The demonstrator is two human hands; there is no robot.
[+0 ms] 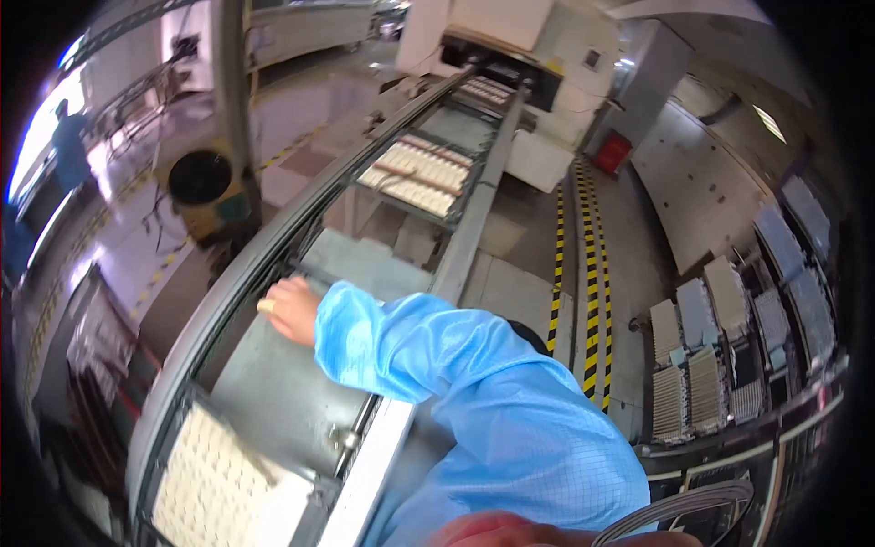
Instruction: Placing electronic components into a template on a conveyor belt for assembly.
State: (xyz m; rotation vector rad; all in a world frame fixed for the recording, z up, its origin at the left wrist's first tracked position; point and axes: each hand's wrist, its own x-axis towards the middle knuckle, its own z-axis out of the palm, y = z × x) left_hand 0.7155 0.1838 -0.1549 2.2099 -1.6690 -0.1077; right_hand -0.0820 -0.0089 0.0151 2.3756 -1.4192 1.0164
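The right hand (290,310), in a blue sleeve (428,365), is reaching across the conveyor (273,401) and gripping its far rail (228,283), fingers curled over the edge. Three trays of pale parts are riding the line: one near (214,474), one ahead (415,173), one entering the machine (488,89). The left hand (510,531) is showing blurred at the bottom edge; its grip cannot be told.
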